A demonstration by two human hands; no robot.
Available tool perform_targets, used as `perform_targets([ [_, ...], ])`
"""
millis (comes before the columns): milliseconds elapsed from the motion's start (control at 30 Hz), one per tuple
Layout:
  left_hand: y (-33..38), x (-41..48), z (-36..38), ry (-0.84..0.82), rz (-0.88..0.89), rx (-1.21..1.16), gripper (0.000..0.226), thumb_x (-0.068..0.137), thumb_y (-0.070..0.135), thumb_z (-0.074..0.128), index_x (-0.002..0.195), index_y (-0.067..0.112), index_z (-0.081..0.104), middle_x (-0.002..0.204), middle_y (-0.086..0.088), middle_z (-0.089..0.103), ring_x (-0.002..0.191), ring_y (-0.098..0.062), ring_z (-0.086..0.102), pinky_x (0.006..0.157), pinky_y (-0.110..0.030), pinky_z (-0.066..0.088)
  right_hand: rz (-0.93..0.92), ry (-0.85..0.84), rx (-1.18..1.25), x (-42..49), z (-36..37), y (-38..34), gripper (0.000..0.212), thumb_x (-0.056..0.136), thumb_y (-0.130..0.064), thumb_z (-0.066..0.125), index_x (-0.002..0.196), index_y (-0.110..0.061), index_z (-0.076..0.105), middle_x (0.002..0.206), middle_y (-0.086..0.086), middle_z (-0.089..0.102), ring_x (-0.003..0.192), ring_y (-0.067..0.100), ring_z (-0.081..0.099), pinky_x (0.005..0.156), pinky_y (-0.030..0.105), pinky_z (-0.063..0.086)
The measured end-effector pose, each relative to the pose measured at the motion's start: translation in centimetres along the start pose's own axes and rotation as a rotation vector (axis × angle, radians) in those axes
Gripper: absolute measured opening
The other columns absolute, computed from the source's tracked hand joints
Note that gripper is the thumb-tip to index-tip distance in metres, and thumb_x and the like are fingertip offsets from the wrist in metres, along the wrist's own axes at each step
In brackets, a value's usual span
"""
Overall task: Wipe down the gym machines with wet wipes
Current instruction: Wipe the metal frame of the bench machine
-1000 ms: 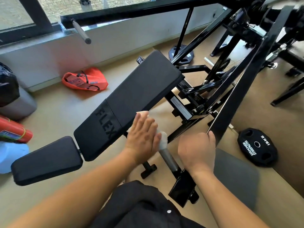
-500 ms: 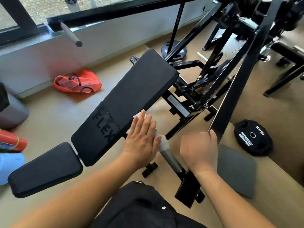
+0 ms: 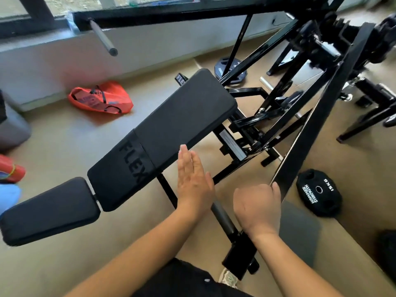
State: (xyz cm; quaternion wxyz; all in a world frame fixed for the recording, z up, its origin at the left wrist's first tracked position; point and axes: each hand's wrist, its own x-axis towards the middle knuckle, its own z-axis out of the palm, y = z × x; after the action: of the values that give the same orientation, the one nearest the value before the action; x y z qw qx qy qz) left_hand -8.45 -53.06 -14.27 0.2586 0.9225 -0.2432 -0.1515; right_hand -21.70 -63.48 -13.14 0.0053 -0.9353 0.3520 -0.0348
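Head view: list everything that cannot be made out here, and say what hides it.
All in the head view:
Wet wipe: any wipe lies hidden under the flat left hand.
Right hand: its curled fingers face away from the camera, so what they hold is hidden.
Silver label: print too small to read.
Red object at the left edge: cut off by the frame.
Machines at top right: blurred.

Grey handle tip hidden under left hand; right hand fingers unseen.
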Motion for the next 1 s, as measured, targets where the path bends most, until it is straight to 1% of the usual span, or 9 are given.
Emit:
perform_targets([
  [133,1.4,-4.4,1.7,0.012,-0.008,-0.183,0.074,0.110,0.029,0.030,0.157,0.003,-0.021,0.155,-0.006,-0.051,0.146,-0.022,-0.043,0.126,-0.042,-0.010,-0.127,-0.213,-0.177,1.0,-0.7,0.6,0.068,0.102,-0.054,0.017,0.067,-0.029,0.069,0.070,-0.012,0.066,0.091,0.013,0.056,0.117,0.043,0.024],
  [300,3.4,-5.2,2.7,0.061,-0.134,-0.366,0.085,0.105,0.016,0.041,0.155,0.006,-0.027,0.157,-0.004,-0.047,0.148,-0.018,-0.039,0.129,-0.039,-0.003,-0.327,-0.166,-0.044,2.7,-0.4,2.9,0.060,0.101,-0.043,0.036,0.048,-0.021,0.052,0.043,-0.010,0.047,0.051,0.012,0.048,0.083,0.039,0.045],
  [400,3.5,-2.1,1.0,0.144,-0.242,-0.437,0.087,0.101,0.013,0.050,0.161,0.008,-0.013,0.168,-0.010,-0.015,0.157,-0.026,-0.003,0.129,-0.037,0.013,-0.299,-0.057,0.173,2.4,-0.1,3.1,0.049,0.100,-0.041,0.042,0.055,-0.026,0.053,0.051,-0.013,0.051,0.055,0.011,0.051,0.078,0.039,0.046],
  [500,2.9,1.0,-0.4,0.222,-0.312,-0.435,0.064,0.104,0.020,0.049,0.160,0.016,0.017,0.144,-0.009,0.035,0.107,-0.017,0.052,0.087,-0.023,0.046,-0.298,0.006,0.305,2.5,-0.3,3.3,0.035,0.100,-0.039,0.044,0.071,-0.033,0.063,0.066,-0.015,0.060,0.066,0.011,0.057,0.078,0.040,0.046],
  [600,3.0,0.9,-0.4,0.277,-0.318,-0.519,0.046,0.108,0.021,0.044,0.153,0.016,0.034,0.148,-0.006,0.037,0.105,-0.014,0.051,0.082,-0.014,0.034,-0.320,-0.010,0.290,2.3,-0.1,3.5,0.048,0.101,-0.041,0.040,0.057,-0.028,0.053,0.056,-0.014,0.052,0.060,0.010,0.052,0.079,0.040,0.046],
  [667,3.3,-0.8,0.3,0.303,-0.273,-0.546,0.059,0.108,0.017,0.043,0.161,0.012,0.017,0.161,-0.006,0.022,0.130,-0.014,0.039,0.089,-0.002,0.026,-0.315,-0.009,0.272,2.3,0.1,3.5,0.052,0.101,-0.043,0.038,0.055,-0.026,0.054,0.053,-0.013,0.050,0.059,0.010,0.049,0.079,0.039,0.045],
  [767,4.7,-4.9,2.2,0.183,-0.288,-0.574,0.078,0.109,0.019,0.040,0.161,0.015,-0.019,0.170,-0.001,-0.010,0.140,0.005,0.011,0.084,0.016,0.007,-0.304,-0.001,0.255,2.5,0.2,3.2,0.052,0.100,-0.044,0.038,0.054,-0.026,0.053,0.053,-0.012,0.050,0.058,0.014,0.050,0.077,0.040,0.046],
  [867,5.3,-6.1,2.6,0.129,-0.319,-0.583,0.085,0.109,0.022,0.042,0.157,0.020,-0.029,0.170,0.001,-0.010,0.148,-0.013,0.015,0.102,0.002,0.007,-0.290,-0.006,0.265,2.5,0.4,3.3,0.042,0.098,-0.045,0.041,0.070,-0.029,0.068,0.065,-0.012,0.063,0.069,0.015,0.060,0.080,0.042,0.048],
  [1000,3.0,0.0,0.8,0.174,-0.407,-0.664,0.075,0.107,0.024,0.044,0.162,0.015,-0.006,0.167,-0.010,0.018,0.146,-0.026,0.033,0.104,-0.024,0.030,-0.273,-0.050,0.246,2.7,0.4,3.3,0.051,0.095,-0.052,0.044,0.127,-0.024,0.072,0.117,-0.008,0.074,0.111,0.013,0.066,0.098,0.037,0.046],
])
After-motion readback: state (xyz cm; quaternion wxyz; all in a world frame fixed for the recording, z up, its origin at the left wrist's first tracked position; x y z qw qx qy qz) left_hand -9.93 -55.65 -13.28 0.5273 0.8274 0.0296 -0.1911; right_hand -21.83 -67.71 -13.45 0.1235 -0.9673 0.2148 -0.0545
